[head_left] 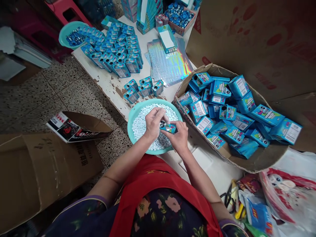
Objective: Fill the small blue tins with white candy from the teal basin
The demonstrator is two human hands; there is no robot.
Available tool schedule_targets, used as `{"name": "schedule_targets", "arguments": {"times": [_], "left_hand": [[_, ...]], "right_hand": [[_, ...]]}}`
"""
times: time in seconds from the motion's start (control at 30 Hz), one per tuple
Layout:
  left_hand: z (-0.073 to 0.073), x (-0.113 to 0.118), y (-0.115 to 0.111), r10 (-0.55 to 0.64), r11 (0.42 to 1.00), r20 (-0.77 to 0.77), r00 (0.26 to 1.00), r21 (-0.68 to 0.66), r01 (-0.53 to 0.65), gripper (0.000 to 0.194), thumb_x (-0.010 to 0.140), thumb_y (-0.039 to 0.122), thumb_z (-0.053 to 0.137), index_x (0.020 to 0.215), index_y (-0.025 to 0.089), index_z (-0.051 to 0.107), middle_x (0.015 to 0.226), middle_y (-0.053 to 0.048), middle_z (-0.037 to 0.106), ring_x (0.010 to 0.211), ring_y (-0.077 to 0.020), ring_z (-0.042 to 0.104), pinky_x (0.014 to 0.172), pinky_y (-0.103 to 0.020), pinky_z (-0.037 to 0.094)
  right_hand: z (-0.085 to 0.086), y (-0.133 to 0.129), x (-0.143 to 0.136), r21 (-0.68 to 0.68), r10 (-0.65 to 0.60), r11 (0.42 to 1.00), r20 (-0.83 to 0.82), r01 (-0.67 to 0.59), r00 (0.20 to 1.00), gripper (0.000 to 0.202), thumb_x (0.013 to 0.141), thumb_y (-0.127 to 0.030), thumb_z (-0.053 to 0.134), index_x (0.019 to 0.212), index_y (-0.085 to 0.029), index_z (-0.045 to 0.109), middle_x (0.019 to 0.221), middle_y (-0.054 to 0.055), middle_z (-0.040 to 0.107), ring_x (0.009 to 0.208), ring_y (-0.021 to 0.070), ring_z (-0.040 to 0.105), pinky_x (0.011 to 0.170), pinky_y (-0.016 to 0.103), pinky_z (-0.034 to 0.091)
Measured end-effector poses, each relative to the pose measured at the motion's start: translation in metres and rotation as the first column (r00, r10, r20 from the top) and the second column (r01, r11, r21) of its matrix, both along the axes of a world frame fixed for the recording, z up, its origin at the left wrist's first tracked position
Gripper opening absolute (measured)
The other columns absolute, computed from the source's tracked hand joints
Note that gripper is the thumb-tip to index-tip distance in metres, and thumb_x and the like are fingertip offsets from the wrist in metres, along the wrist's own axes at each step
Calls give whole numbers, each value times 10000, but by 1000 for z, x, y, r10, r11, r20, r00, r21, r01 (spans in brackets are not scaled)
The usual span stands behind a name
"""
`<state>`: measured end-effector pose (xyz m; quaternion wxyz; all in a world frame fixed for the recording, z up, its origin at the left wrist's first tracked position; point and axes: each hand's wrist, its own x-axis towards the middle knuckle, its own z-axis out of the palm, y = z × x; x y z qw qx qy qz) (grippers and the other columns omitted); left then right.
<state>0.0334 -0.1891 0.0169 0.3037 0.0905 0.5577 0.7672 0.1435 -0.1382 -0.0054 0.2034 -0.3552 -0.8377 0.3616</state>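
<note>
My right hand (pixel 179 137) grips a small blue candy box (pixel 170 128), tilted on its side over the bowl. My left hand (pixel 154 122) is closed at the box's end with the round opening, fingers bent together; what lies in them is hidden. Below both hands is a turquoise bowl (pixel 130 122) full of small white candies (pixel 142 119). Just beyond the bowl, several small blue boxes with round dark holes (pixel 145 89) stand upright on the table.
A large cardboard carton (pixel 247 169) of jumbled blue boxes stands right. Farther back are rows of upright boxes (pixel 120 49), shiny holographic sheets (pixel 170 64), an open display tray (pixel 168 39), a box of blue caps (pixel 181 18) and another turquoise bowl (pixel 64 33). Cartons (pixel 49 177) sit left.
</note>
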Motion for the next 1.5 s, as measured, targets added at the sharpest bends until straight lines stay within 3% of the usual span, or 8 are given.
{"name": "schedule_targets", "arguments": {"times": [0.17,0.23,0.43,0.53,0.73,0.9,1.07,1.5], "left_hand": [[-37,-37,9,78,991,-132,988,-100,-91,334,871,517,507,814,200,595,675,-16,606,655,-152,612,699,-302,506],[-64,-51,15,-76,950,-351,933,-309,-39,274,867,454,519,809,202,609,803,-49,643,820,-191,615,816,-340,488],[-101,-31,11,-786,520,-443,432,-851,75,254,871,353,515,1042,203,628,1146,-113,597,1105,-280,504,966,-417,380],[-100,-15,-1,-844,421,-354,402,-903,89,186,824,352,572,939,221,634,1045,-104,611,1044,-290,524,845,-382,424],[-97,-21,-11,-378,748,-243,893,-648,141,237,738,395,648,646,204,542,651,-8,553,662,-173,551,610,-273,425],[-52,-21,-15,-93,971,202,975,-196,134,324,707,430,693,648,199,473,549,37,489,387,-85,406,373,-217,265],[-12,-6,-15,-46,999,159,986,23,42,232,737,366,668,733,196,509,617,29,556,483,-99,540,479,-229,434],[0,-2,-10,-6,1000,5,1000,-7,6,238,771,360,680,686,191,536,553,37,537,545,-121,602,622,-276,496]], "right_hand": [[0,6,14,-56,-27,998,-117,20,993,323,706,-421,786,944,-239,664,901,31,676,904,233,572,822,379,442],[1,8,21,-76,-26,997,-155,15,988,339,696,-417,798,951,-240,662,905,30,667,903,226,577,820,372,459],[-1,11,31,-112,-69,993,-194,48,979,366,672,-412,815,954,-233,665,892,20,654,869,208,588,799,362,475],[-4,12,31,-216,-109,975,-222,60,969,388,657,-418,819,956,-226,664,911,21,661,863,205,615,798,363,490],[-8,13,31,-257,-161,961,-210,105,964,412,626,-447,828,924,-216,663,877,12,659,838,204,631,767,351,499],[-5,10,30,-65,-39,997,-129,31,991,345,710,-443,779,951,-237,644,887,25,654,851,215,605,767,359,481],[-2,-2,18,103,186,978,-6,-184,983,297,777,-445,727,982,-249,638,895,43,670,885,237,591,774,367,437],[4,-3,7,48,117,992,-18,-116,993,249,787,-422,706,950,-249,633,876,28,671,887,234,625,780,362,427]]}}
